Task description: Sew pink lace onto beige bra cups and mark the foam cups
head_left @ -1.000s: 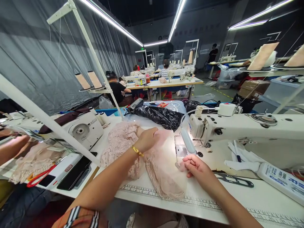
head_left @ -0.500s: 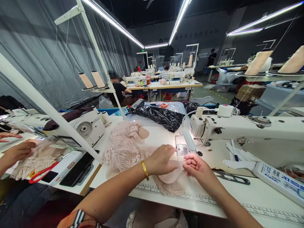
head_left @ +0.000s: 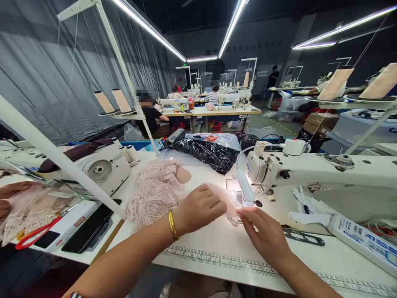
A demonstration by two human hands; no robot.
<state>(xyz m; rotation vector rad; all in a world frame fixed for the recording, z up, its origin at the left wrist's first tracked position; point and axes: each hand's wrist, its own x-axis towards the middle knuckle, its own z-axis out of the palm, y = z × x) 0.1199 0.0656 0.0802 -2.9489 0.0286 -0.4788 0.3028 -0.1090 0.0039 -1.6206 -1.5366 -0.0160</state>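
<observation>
A thin, pale pink sheer fabric stretches beside the sewing machine's needle area, under its small lamp. My left hand, with a ring and a gold bangle, is closed with curled fingers on the near side of this fabric. Thumb and fingertips of my right hand pinch the fabric's right edge, just in front of the metal needle plate. A heap of pink lace lies to the left of my left hand. The white sewing machine stands beyond my right hand.
A printed ruler runs along the table's front edge. To the right lie a dark flat tool and a white labelled box. A black plastic bag sits behind. At left, a co-worker's hand works near red-handled scissors.
The sheer fabric has moved from the table's front toward the needle area. My left hand has curled its fingers and shifted slightly left; my right hand now pinches the fabric's edge.
</observation>
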